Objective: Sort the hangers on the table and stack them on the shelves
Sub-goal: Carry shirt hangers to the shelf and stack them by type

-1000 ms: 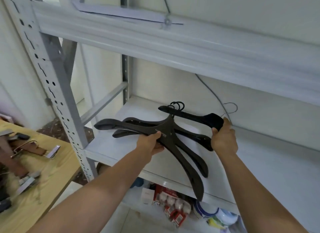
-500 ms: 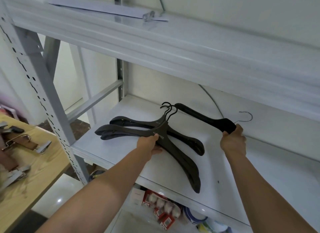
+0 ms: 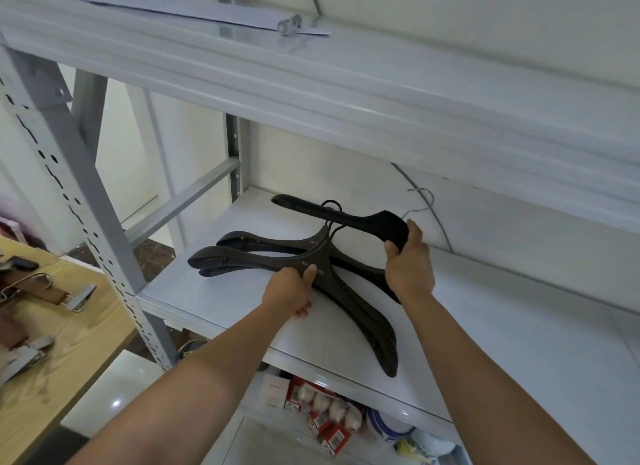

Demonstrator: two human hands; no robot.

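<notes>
**Loose hanger swung in over the stack**

The stack (image 3: 263, 253) of black hangers is laid flat on the middle shelf (image 3: 519, 326). The necks are gathered together and the arms are fanned a little rather than squared. Half a second ago the loose hanger (image 3: 346, 217) was angled away to the right of the stack. It has since been brought leftward, so that its long arm is now carried across the stack's hooks. From this it is judged that the batch is nearly placed, and that only the lowering and lining-up of this last hanger is left.

The stack's neck is clasped by the left grip (image 3: 292, 291), with the thumb laid on top beside the pale lettering. The broad end of the loose hanger is clenched in the right grip (image 3: 408, 263), just right of the stack's neck. Whether this hanger touches the hooks cannot be told.

The hangers are matt black and broad-shouldered, with dark hooks and one long arm reaching toward the shelf's front edge.

Behind the stack, a thin wire hook (image 3: 424, 196) is seen by the wall. Well left of the stack and lower, brown clip hangers (image 3: 38, 291) are left lying on the desk (image 3: 86, 343), apparently still to be sorted. Below the stack, small boxes (image 3: 322, 409) are stored.
</notes>
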